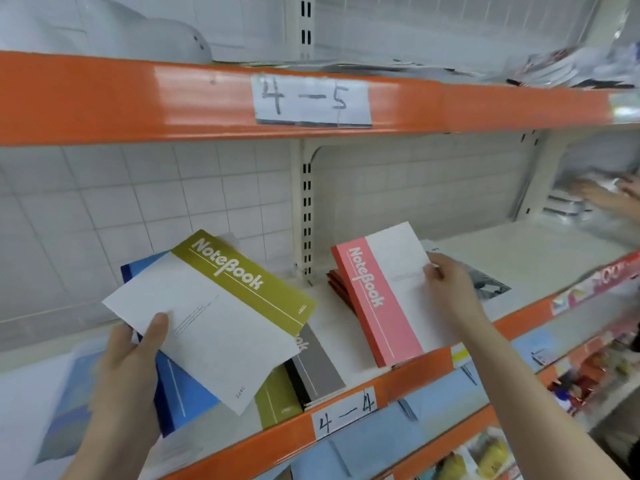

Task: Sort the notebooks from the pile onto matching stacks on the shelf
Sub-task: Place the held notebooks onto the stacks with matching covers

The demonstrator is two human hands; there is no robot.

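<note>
Left hand (133,355) grips a fanned pile, olive notebook (221,306) on top, blue notebook (183,389) beneath, above the shelf's (346,327) front edge. Right hand (446,282) pinches the pink notebook (384,296) atop the red stack (337,284), mid-shelf. Grey stack (317,368) and olive stack (278,396) at front edge.

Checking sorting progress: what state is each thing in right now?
Left hand: grips the olive notebook with blue ones beneath.
Right hand: holds the pink notebook, tilted on the red stack.
Grey notebook: flat on the shelf.
</note>
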